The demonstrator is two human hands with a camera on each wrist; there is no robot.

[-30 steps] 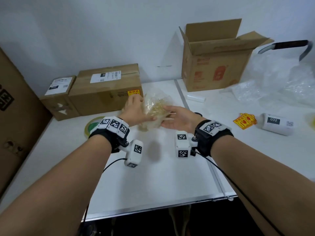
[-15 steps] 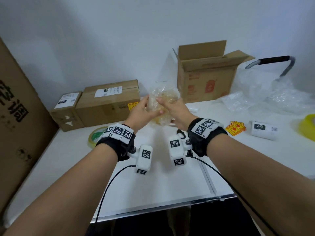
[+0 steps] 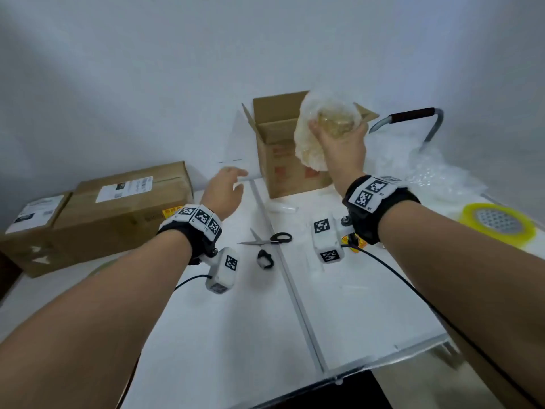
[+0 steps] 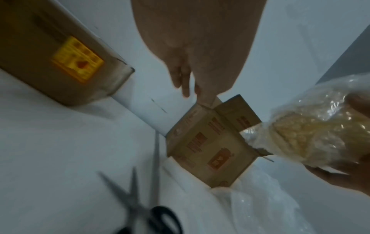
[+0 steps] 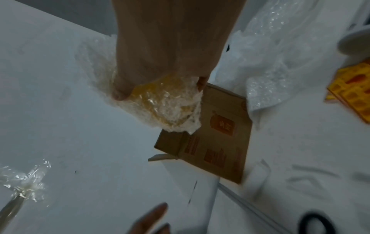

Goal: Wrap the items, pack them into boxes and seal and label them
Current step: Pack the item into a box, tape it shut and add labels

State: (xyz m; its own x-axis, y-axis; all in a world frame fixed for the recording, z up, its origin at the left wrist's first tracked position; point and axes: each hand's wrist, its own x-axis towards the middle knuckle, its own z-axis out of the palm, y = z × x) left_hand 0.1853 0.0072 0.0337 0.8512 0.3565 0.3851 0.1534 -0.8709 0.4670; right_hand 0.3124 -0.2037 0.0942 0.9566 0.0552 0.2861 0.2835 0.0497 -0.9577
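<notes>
With the bubble-wrapped bundle point(image 3: 321, 134) raised in the right hand point(image 3: 342, 146), fingers curled round its yellowish core, it hangs right at the mouth of the open cardboard box point(image 3: 283, 149) at the back of the white table point(image 3: 206, 335). The left hand point(image 3: 225, 191) is loose and holds nothing, fingers relaxed and pointing toward the box's near-left corner. The step in hand looks like packing, and the good way is down, not dropped: bring the bundle over the middle of the opening, clear of the upright flaps, and lower it until it rests on the bottom before the fingers let go. That free left hand would do well to steady the box wall or press a flap aside, since a light carton may slide or tip. Loose wrap trails below the grip and could snag on a flap edge. Scissors point(image 3: 265, 239) lie near the front, the tape roll point(image 3: 498, 224) waits at the right, two sealed labelled boxes point(image 3: 97, 211) sit left.
</notes>
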